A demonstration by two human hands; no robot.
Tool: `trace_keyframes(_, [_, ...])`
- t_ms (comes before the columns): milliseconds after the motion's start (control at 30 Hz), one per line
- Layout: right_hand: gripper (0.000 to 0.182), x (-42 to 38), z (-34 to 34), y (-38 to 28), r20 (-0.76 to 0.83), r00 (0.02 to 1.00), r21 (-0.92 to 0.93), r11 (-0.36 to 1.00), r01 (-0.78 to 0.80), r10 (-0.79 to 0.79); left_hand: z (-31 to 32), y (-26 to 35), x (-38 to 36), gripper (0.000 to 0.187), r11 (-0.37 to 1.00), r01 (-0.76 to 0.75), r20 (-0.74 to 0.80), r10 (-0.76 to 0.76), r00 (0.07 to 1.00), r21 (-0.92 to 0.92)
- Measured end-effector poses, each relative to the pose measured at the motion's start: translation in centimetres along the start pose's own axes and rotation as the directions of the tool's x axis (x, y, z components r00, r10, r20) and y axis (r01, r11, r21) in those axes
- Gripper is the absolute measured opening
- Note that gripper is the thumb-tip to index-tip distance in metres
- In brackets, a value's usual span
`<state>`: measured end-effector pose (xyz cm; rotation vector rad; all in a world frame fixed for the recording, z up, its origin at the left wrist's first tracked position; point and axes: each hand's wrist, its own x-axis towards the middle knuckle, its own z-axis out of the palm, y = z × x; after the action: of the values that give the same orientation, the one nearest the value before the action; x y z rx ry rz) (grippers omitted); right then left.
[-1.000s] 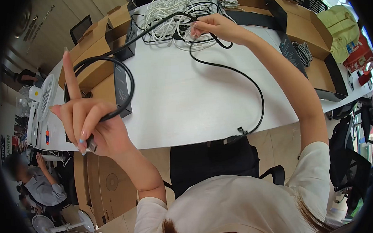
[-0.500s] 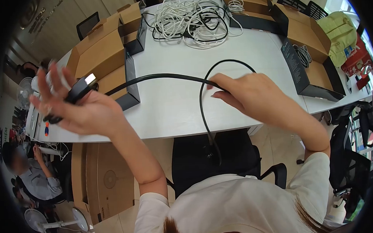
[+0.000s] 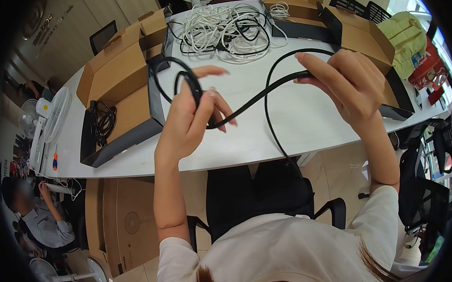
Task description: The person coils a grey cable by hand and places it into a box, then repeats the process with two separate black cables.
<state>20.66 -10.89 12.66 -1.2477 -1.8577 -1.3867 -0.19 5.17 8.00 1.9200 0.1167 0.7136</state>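
A black cable (image 3: 252, 100) stretches between my hands above the white table. My left hand (image 3: 184, 117) is closed around a small loop of it, with the index finger pointing out to the right; the plug end cannot be made out there. To the right, my right hand (image 3: 352, 87) pinches the same cable between thumb and fingers. From there the loose length arcs back over the table and hangs down past the front edge toward the black chair (image 3: 258, 195).
An open cardboard box (image 3: 128, 107) at left holds a coiled black cord (image 3: 103, 122). White and black cables (image 3: 216, 33) lie tangled at the back. More open boxes (image 3: 365, 34) stand at right. A screwdriver (image 3: 55, 161) and a fan (image 3: 57, 113) are far left; a person (image 3: 42, 214) sits below.
My left hand has moved right and inward, and the cable now loops around it. My right hand has moved right and slightly up, still pinching the cable.
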Motion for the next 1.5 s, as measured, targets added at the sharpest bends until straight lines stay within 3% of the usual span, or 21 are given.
trace_keyframes(100, [0.036,-0.2,-0.5,0.6,0.005,1.000,0.047,0.999,0.024,-0.024,-0.7,-1.4,1.3,0.040,0.923,-0.381,-0.249,0.357,0.901,-0.055])
trace_keyframes(167, [0.036,-0.6,-0.3,1.3,-0.039,0.999,0.075,0.997,0.018,-0.015,-1.8,-1.8,1.4,0.053,0.915,-0.367,-0.419,0.271,0.867,-0.166])
trace_keyframes(233, [0.036,-1.2,-0.1,1.6,-0.023,0.999,0.091,0.996,-0.019,0.021,-3.1,-2.6,1.5,0.059,0.776,-0.452,-0.533,0.180,0.827,-0.439])
trace_keyframes(300, [0.035,-1.5,-0.2,1.6,-0.003,0.999,0.107,0.994,-0.038,0.038,-4.0,-3.3,1.6,0.062,0.557,-0.461,-0.406,0.229,0.885,-0.691])
trace_keyframes(367, [0.034,-1.8,-0.4,1.5,0.021,0.999,0.124,0.992,-0.035,0.033,-3.7,-3.4,1.8,0.065,0.580,-0.428,-0.357,0.240,0.903,-0.693])
trace_keyframes(433, [0.033,-1.8,-0.3,1.6,-0.005,0.998,0.113,0.992,-0.061,0.062,-1.9,-2.2,2.1,0.069,0.827,-0.362,-0.394,0.188,0.899,-0.430])
trace_keyframes(533, [0.032,-1.9,0.3,1.8,-0.076,0.990,0.120,0.987,-0.106,0.116,-0.2,-2.6,2.1,0.076,0.853,-0.286,-0.305,0.159,0.939,-0.436])
trace_keyframes(633, [0.032,-1.7,-0.1,2.1,0.024,0.999,0.155,0.987,-0.045,0.042,1.7,-3.7,2.1,0.082,0.927,-0.209,-0.145,0.171,0.974,-0.312])
trace_keyframes(767, [0.032,-1.2,0.9,2.2,0.014,1.000,0.183,0.983,-0.029,0.027,3.5,-3.7,1.8,0.071,0.995,0.027,0.352,0.007,0.936,-0.093])
trace_keyframes(900, [0.032,-1.4,2.3,2.8,0.021,0.992,0.216,0.968,-0.127,0.126,4.7,-2.1,1.0,0.059,0.779,0.456,0.684,-0.049,0.728,-0.430])
trace_keyframes(967, [0.033,-1.4,2.9,3.1,0.007,0.981,0.287,0.940,-0.186,0.192,4.9,-1.6,0.5,0.044,0.659,0.504,0.669,-0.003,0.744,-0.558])
trace_keyframes(1033, [0.031,-1.3,3.3,3.3,0.042,0.961,0.353,0.896,-0.270,0.273,4.0,-1.2,0.2,0.040,0.614,0.582,0.745,0.015,0.667,-0.533])
trace_keyframes(1100, [0.028,-1.0,4.0,3.6,0.071,0.942,0.480,0.816,-0.321,0.328,3.6,-0.7,-0.9,0.030,0.425,0.610,0.687,0.040,0.725,-0.669])
trace_keyframes(1167, [0.017,-1.8,5.8,4.1,0.166,0.887,0.692,0.590,-0.416,0.431,3.4,-2.0,-1.6,0.021,0.155,0.532,0.551,0.329,0.767,-0.833])
trace_keyframes(1233, [0.017,-2.3,7.3,4.1,0.410,0.748,0.858,0.056,-0.510,0.523,2.6,-1.4,-0.3,0.015,-0.039,0.296,0.193,0.676,0.711,-0.955])
trace_keyframes(1267, [0.023,-2.8,8.2,4.3,0.536,0.720,0.829,-0.113,-0.548,0.441,1.9,-0.8,0.4,0.013,-0.175,0.218,0.001,0.778,0.628,-0.960])
trace_keyframes(1300, [0.023,-3.6,9.1,4.5,0.624,0.694,0.770,-0.130,-0.625,0.358,0.5,0.4,0.4,0.012,-0.298,0.158,-0.168,0.821,0.545,-0.942])
trace_keyframes(1367, [0.034,-5.0,10.4,2.8,0.712,0.559,0.653,-0.108,-0.750,0.425,-2.6,2.4,-0.6,0.011,-0.458,-0.099,-0.416,0.669,0.617,-0.883])
trace_keyframes(1400, [0.032,-5.5,10.3,2.5,0.780,0.522,0.582,-0.094,-0.808,0.345,-4.1,3.0,-1.5,0.009,-0.484,-0.212,-0.486,0.557,0.673,-0.849])
trace_keyframes(1433, [0.030,-6.1,9.9,2.2,0.840,0.476,0.508,-0.070,-0.859,0.260,-4.7,3.7,-1.8,0.008,-0.493,-0.330,-0.557,0.436,0.707,-0.805])
trace_keyframes(1500, [0.021,-7.4,9.7,0.6,0.805,0.552,0.542,0.107,-0.833,0.217,-4.7,3.7,-1.8,0.008,-0.338,-0.555,-0.649,0.361,0.669,-0.760])
